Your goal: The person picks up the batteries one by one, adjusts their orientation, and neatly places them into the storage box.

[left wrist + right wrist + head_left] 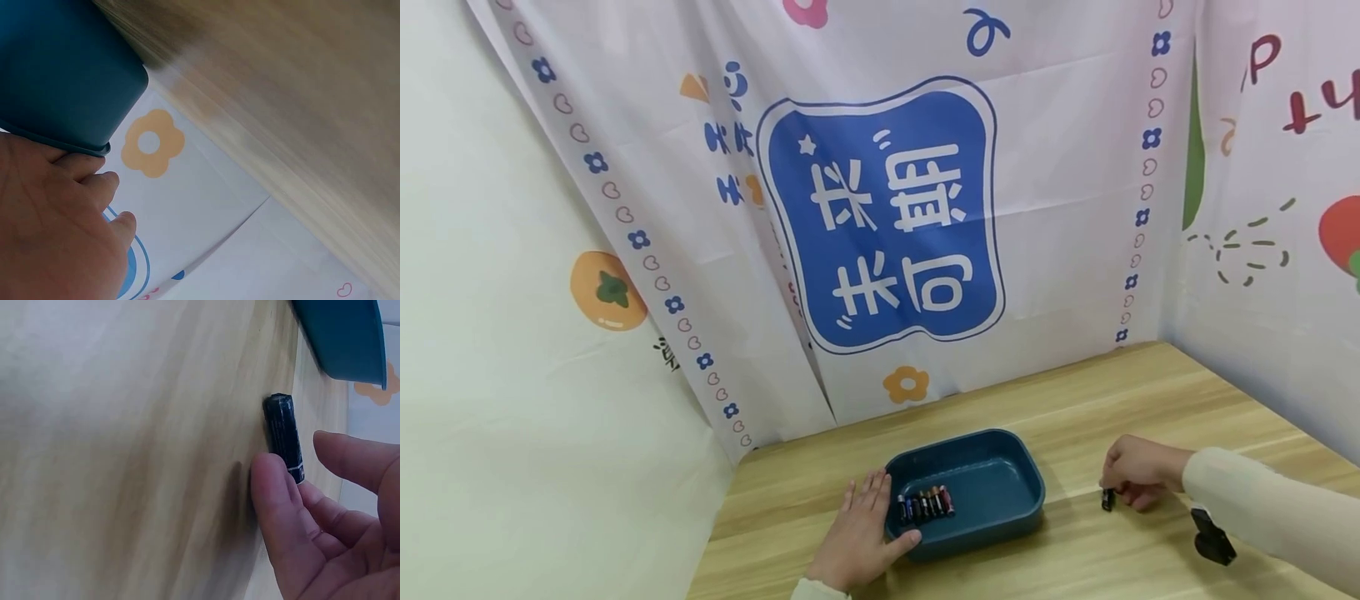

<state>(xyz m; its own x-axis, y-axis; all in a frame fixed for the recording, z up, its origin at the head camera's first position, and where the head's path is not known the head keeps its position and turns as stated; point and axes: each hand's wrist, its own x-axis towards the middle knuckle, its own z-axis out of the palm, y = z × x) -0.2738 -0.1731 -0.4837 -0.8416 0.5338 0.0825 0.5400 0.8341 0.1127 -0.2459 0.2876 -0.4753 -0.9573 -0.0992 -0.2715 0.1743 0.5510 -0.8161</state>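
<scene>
A dark blue rectangular container (992, 533) stands on the table with several small batteries (925, 506) lined up side by side at its left end. My left hand (861, 537) rests against the container's left end, fingers extended along the rim and thumb near the front corner. In the left wrist view its fingertips (94, 165) touch the rim. To the right of the container, my right hand (1142, 473) is at a single black battery (284, 434) on the table. The right wrist view shows a finger beside the battery and the thumb (331, 450) apart from it.
The wooden table (1075, 567) meets a printed cloth backdrop (1060, 275) at its far edge. White cloth also hangs at the left and right sides. A black strap piece (1213, 537) hangs under the right wrist.
</scene>
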